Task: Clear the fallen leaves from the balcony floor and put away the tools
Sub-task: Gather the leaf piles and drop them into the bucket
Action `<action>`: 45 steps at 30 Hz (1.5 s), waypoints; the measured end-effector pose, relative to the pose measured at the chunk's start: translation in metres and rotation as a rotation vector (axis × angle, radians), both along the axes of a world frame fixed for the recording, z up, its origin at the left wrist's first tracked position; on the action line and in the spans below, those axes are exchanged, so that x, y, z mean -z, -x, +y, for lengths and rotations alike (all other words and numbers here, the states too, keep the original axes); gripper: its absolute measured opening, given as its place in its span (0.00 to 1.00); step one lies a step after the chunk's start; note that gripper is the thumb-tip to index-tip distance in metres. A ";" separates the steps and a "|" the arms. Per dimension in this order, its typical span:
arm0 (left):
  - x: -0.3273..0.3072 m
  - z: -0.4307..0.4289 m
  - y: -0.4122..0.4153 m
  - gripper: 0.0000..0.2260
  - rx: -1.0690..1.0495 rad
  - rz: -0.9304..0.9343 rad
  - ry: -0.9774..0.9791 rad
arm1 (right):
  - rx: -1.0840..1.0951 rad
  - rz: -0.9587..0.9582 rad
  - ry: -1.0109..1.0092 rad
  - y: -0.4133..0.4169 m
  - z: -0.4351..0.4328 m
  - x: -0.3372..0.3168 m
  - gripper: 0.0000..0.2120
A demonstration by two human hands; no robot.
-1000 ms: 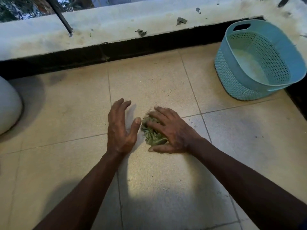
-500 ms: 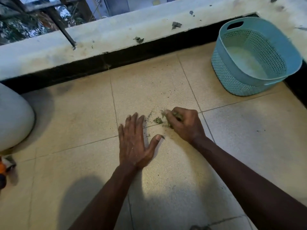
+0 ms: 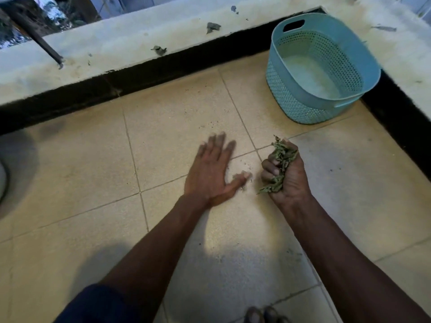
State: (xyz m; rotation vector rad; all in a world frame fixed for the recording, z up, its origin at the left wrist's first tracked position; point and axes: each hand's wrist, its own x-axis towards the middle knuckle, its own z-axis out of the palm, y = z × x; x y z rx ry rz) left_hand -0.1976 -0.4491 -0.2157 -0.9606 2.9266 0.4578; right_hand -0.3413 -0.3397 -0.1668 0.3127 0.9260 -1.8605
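The right hand [image 3: 288, 180] is turned palm-up just above the tiled floor [image 3: 175, 141], and its fingers [image 3: 268, 169] are curled tight round a bunch of green leaves [image 3: 283, 155]. The leaves fill the fist. One tuft sticks out past the fingertips on the far side, and a few thin ends poke out below the lowest knuckle, near the heel of the palm.

The left hand [image 3: 210, 176] lies palm-down beside it, close but not touching. Its fingers are straight and slightly fanned, the thumb angled out toward the right hand. It is blurred, so whether the palm actually touches the tile is hard to tell. A few small leaf crumbs [image 3: 242, 188] remain on the floor right by that thumb, between the two hands.

Beyond the right hand, in the corner of the balcony, a teal perforated basket [image 3: 277, 66] stands against the low ledge [image 3: 140, 43], its open mouth tilted toward the person. Two dark leaf scraps [image 3: 212, 26] lie on top of the ledge.
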 end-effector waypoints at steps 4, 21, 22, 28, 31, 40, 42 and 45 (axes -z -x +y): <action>-0.004 0.033 -0.005 0.40 0.268 0.108 -0.143 | 0.047 -0.078 0.086 0.007 0.004 -0.004 0.18; -0.002 0.041 0.060 0.45 -0.321 -0.067 -0.004 | 0.072 -0.116 0.144 0.010 0.022 -0.011 0.13; -0.003 0.035 0.065 0.44 -0.309 -0.035 -0.012 | 0.070 -0.119 0.147 0.012 0.024 -0.013 0.14; -0.017 0.067 0.012 0.49 -0.226 0.059 -0.020 | 0.101 -0.110 0.113 0.014 0.042 -0.017 0.22; -0.014 0.107 -0.014 0.55 -0.117 -0.078 0.017 | 0.117 -0.098 0.121 0.013 0.047 -0.016 0.21; -0.009 0.001 0.042 0.44 -0.304 0.043 0.178 | 0.108 -0.131 0.095 0.012 0.053 -0.019 0.24; -0.012 -0.013 0.041 0.40 -0.154 0.062 0.260 | 0.108 -0.107 0.075 0.013 0.055 -0.019 0.24; -0.016 -0.025 0.043 0.33 0.202 0.065 0.319 | 0.120 -0.054 0.061 0.013 0.055 -0.022 0.23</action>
